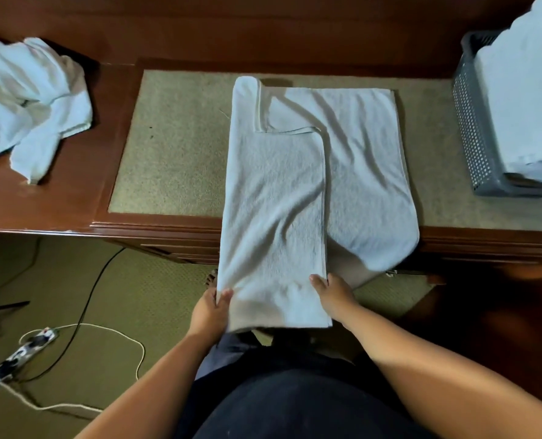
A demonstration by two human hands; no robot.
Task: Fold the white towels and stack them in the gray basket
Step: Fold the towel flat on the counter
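At the bottom centre of the frame, the left hand pinches the near left corner of the towel, with the thumb on top. The right hand grips the near right edge of the same folded strip, its fingers hidden beneath the cloth. Both hands hold the near end, level with each other, so neither is closer to the work.

The towel's long axis runs straight away from the hands, up the frame. Its near end hangs over the front edge of the counter, and the rest lies flat on the tan mat. It is white terry, lightly creased. A narrower left layer is folded over a wider layer that shows on the right, and the hem is turned back near the far end. The next fold probably carries the near end up to the far end.

At the right edge stands the gray basket, with folded towels stacked above its rim. A crumpled heap of towels lies at the upper left.
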